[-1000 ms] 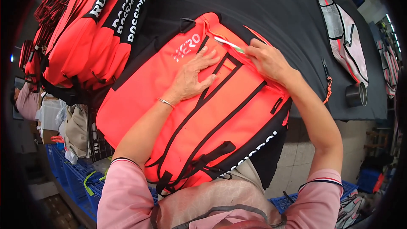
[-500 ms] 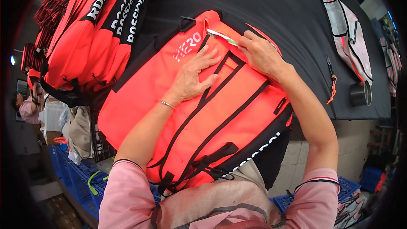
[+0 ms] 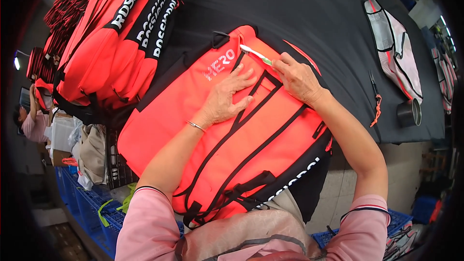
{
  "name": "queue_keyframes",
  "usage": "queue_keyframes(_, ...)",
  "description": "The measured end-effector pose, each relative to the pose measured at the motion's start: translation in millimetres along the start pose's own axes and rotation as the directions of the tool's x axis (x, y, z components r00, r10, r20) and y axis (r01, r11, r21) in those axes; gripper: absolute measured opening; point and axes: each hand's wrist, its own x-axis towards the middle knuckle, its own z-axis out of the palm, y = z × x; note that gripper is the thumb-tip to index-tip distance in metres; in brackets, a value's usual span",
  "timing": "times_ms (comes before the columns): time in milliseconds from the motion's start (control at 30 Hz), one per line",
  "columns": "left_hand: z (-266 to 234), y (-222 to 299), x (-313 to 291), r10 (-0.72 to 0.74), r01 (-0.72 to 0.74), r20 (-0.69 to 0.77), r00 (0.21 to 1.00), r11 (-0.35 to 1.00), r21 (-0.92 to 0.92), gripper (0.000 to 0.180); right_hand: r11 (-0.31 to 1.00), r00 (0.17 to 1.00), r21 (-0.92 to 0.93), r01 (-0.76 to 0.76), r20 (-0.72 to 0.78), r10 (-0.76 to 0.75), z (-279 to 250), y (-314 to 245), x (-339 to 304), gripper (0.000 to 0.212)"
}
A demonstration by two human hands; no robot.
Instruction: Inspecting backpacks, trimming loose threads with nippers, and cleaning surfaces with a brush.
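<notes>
Brushing a red bag on a black surface

The surface (image 3: 309, 14) is wide and bare beyond the bag (image 3: 232, 135), yet the bag's near end overhangs the front edge, so I judge a hard push could slide it off. A stack (image 3: 121, 34) of bags crowds the left. Left hand (image 3: 224, 97) lies flat, fingers spread, holding nothing. Right hand (image 3: 297, 78) has fingers closed on a brush (image 3: 255, 54), bristles at the bag's top; it could snag a strap.

Bright orange bag (image 3: 212, 130) with black straps lies flat at frame centre; a white-and-green toothbrush (image 3: 256, 54) touches its upper edge.
</notes>
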Motion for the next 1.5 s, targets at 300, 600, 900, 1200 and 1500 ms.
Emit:
queue_keyframes(300,5,-3,7,0.042,-0.042,0.013,0.999,0.999,0.030,0.049,0.995,0.997,-0.074,0.072,0.030,-0.070,-18,7,16,0.006)
queue_keyframes(600,1,-3,11,0.032,-0.032,-0.052,0.998,0.999,0.015,0.046,0.977,0.945,-0.164,-0.137,0.274,0.178,-105,-2,-43,0.012)
queue_keyframes(900,5,-3,-1,0.083,-0.081,-0.054,0.995,0.996,0.038,0.045,0.973,0.885,-0.187,-0.138,0.418,0.206,-151,-31,-95,0.012)
queue_keyframes(1200,1,3,9,0.085,-0.080,-0.057,0.995,0.993,0.085,0.044,0.965,0.939,-0.140,-0.223,0.234,0.251,-128,-30,-103,0.012)
queue_keyframes(1500,6,-6,6,0.068,-0.066,-0.068,0.995,0.997,0.043,0.043,0.947,0.851,-0.242,-0.211,0.432,0.300,-149,-24,-87,0.009)
